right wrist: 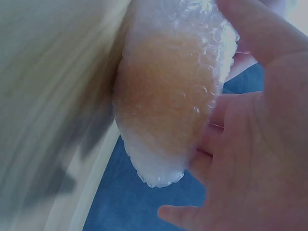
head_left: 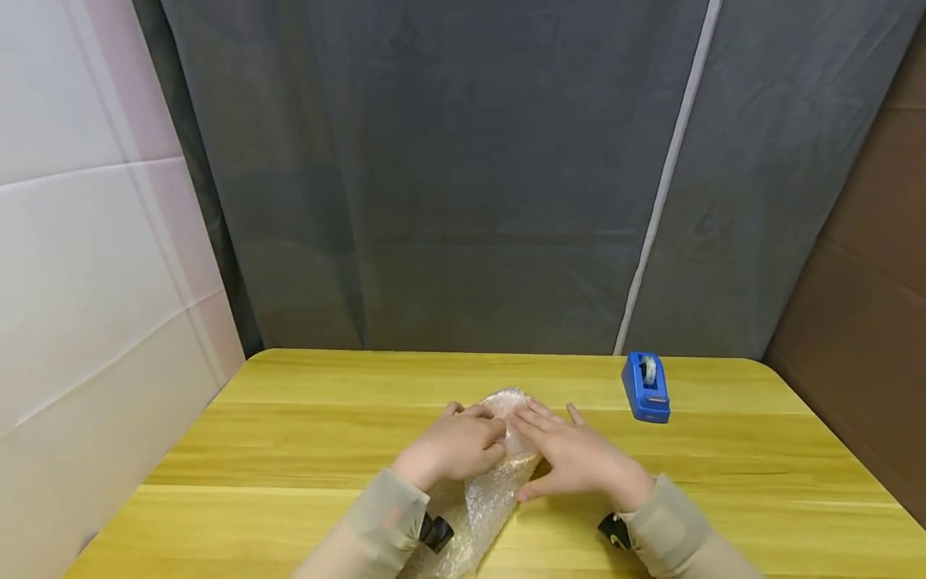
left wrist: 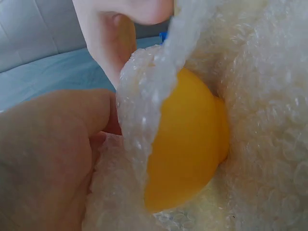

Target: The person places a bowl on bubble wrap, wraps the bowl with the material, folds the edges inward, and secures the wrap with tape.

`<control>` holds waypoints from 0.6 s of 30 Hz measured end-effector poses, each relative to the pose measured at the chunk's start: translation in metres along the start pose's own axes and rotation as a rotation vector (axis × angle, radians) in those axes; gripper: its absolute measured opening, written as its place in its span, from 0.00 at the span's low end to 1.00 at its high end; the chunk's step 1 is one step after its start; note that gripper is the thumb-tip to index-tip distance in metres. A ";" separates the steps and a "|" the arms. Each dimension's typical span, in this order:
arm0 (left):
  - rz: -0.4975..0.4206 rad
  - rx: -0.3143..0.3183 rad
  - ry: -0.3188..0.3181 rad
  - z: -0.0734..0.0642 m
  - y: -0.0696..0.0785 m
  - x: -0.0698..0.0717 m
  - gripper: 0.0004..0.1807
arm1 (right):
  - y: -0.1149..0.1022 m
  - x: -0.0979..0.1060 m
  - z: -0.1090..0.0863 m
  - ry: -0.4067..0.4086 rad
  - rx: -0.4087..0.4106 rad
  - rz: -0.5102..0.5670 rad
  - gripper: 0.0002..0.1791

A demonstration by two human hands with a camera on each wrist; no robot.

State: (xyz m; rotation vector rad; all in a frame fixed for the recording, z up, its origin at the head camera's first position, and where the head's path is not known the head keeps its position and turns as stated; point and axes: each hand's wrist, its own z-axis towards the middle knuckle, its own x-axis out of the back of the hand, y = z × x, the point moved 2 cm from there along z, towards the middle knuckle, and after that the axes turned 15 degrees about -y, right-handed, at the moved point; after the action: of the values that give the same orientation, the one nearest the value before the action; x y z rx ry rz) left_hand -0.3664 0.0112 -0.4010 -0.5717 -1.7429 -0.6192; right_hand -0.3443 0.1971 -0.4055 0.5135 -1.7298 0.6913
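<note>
A smooth, rounded yellow object [left wrist: 190,139] lies inside a sheet of bubble wrap [left wrist: 139,113], partly covered by it; in the right wrist view it shows as an orange tint through the wrap [right wrist: 166,91]. In the head view the wrapped bundle sits on the table in front of the person, its loose end running toward the body. My left hand [head_left: 463,441] holds the wrap's left side with curled fingers. From the right, my right hand [head_left: 575,457] rests on the bundle with fingers mostly straight and spread, the thumb low beside it.
A blue tape dispenser [head_left: 646,388] with a roll of tape stands at the back right of the wooden table [head_left: 311,434]. Behind the table hangs a grey curtain [head_left: 463,177]. A white panel [head_left: 94,209] stands at the left and a brown one [head_left: 861,305] at the right.
</note>
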 end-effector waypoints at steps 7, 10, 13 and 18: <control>-0.064 0.012 -0.033 -0.001 0.000 -0.001 0.20 | -0.001 -0.002 0.003 0.001 0.004 -0.017 0.45; -0.090 0.016 -0.055 -0.004 0.001 0.001 0.24 | -0.002 -0.002 0.003 -0.005 0.015 -0.029 0.44; -0.125 0.015 -0.080 -0.006 -0.001 0.001 0.26 | -0.002 -0.002 0.003 -0.011 0.030 -0.016 0.42; -0.176 -0.017 -0.095 -0.006 -0.006 0.002 0.25 | -0.001 -0.003 0.002 -0.024 0.064 0.029 0.37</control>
State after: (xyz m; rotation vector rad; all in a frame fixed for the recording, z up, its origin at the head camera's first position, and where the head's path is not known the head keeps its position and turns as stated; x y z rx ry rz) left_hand -0.3666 0.0033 -0.3987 -0.4684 -1.8923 -0.7407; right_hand -0.3443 0.1952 -0.4082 0.5440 -1.7450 0.7655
